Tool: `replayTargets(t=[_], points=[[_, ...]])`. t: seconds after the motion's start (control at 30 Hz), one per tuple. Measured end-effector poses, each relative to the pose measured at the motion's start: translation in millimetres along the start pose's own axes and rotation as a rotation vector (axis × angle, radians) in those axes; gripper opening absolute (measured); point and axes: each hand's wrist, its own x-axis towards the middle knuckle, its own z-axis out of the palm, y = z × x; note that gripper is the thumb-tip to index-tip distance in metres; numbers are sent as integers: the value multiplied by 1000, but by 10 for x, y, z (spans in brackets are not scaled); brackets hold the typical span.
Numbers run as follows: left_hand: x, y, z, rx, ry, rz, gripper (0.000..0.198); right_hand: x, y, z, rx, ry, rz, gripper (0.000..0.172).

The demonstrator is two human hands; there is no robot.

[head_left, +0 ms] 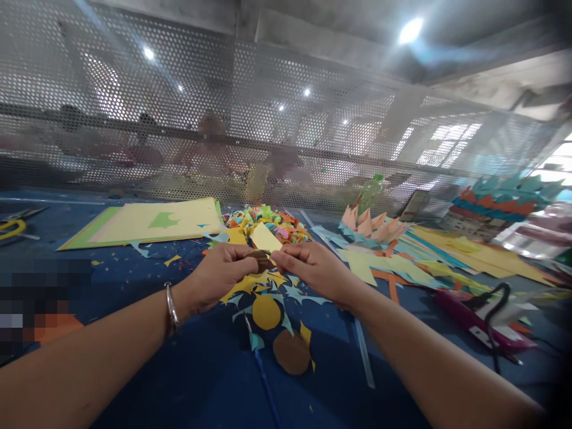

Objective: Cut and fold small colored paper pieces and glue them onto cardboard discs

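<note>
Above the middle of the table, my left hand (210, 277) is closed, pinching a small brown paper piece (259, 260) between thumb and fingers. My right hand (319, 271) is also closed, its thumb and fingertip pressed together at the right edge of that piece. A pale yellow paper (265, 237) shows just behind the fingertips. Below the hands lie a yellow paper circle (267, 312) and a larger brown paper circle (292, 352). A thin blue-handled tool (267, 384) points away from me beside them, and light blue scraps (304, 293) are scattered around.
Behind the hands is a heap of colourful paper bits (290, 225). Stacked sheets (174, 217) lie left, near yellow-handled scissors (12, 229). To the right are a peach paper crown (370, 226), a green-capped bottle (372, 192) and a magenta power strip (473, 322). A perforated screen (277, 119) closes the back.
</note>
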Motion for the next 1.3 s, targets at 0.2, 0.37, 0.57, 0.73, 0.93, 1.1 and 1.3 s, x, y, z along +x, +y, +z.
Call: replayTargets(t=[0.2,0.37,0.57,0.73,0.93,1.1,1.3], points=[[10,14,-4,10,21,-40,14,19,6,9,-17,9,16,41],[14,6,-7,12,12,-39,18,19,-12,24,-27,32,21,41],[14,-26,-1,9,12,-39,18,24,-30,41,61,95,31,41],[-4,-27,17,29,-42,-40,14,17,-40,76,115,60,38,27],[-24,-24,25,26,-49,-74,12,7,-53,100,157,21,40,16],[-16,-44,29,-186,7,-120,9,3,-83,90,179,117,47,18],[-21,-93,83,-416,92,-84,12,7,-74,108,286,196,-15,18]])
